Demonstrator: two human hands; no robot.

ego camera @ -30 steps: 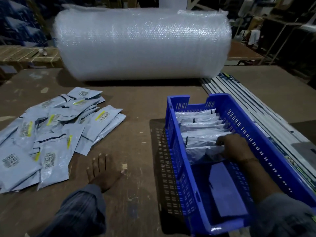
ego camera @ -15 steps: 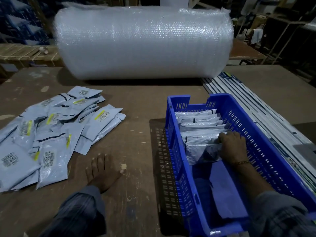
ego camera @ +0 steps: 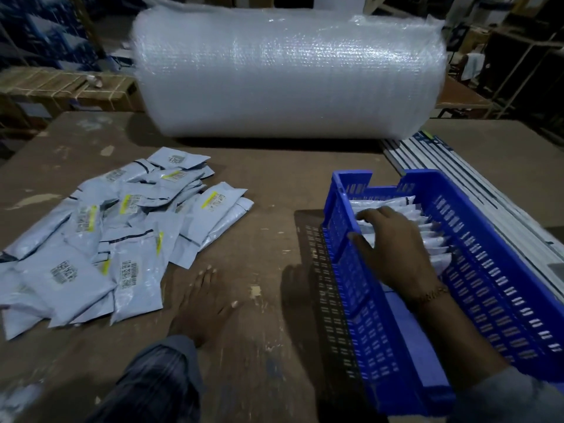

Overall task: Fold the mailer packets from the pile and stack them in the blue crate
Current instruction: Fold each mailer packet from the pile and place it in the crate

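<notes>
Blue crate point(ego camera: 476, 245) sits on the bench point(ego camera: 274, 190) at right, long axis running from near the person away and slightly left, far short end toward the bubble wrap roll point(ego camera: 290, 74). Slotted walls, notched handle cutout in the far end. Folded packets point(ego camera: 427, 236) stand on edge in a row in the far half of the crate, each one lying crosswise to the crate's long axis, pale grey-white, packed tight. Near half of the crate floor is bare blue.

Right hand point(ego camera: 393, 248) is inside the crate, palm down on top of the packet row, fingers spread and mostly straight, fingertips point(ego camera: 363, 214) at the far left packets, thumb near the left wall. It presses or rests on them, not gripping. Thin bracelet point(ego camera: 433, 293) on the wrist.

Left hand point(ego camera: 204, 303) lies flat on the bench, fingers straight, holding nothing, just beside the near edge of the pile point(ego camera: 100, 239).

Pile of unfolded mailer packets is on the left of the bench, well apart from the crate. Flat grey-blue plastic pouches, overlapping at mixed angles, many with long axes pointing away and to the right. Printed barcode labels and yellow strips on several, dark seal line on some.

Bubble wrap roll lies on its side across the back of the bench, axis left to right. Striped flat boards point(ego camera: 488, 190) lie to the right of the crate.
</notes>
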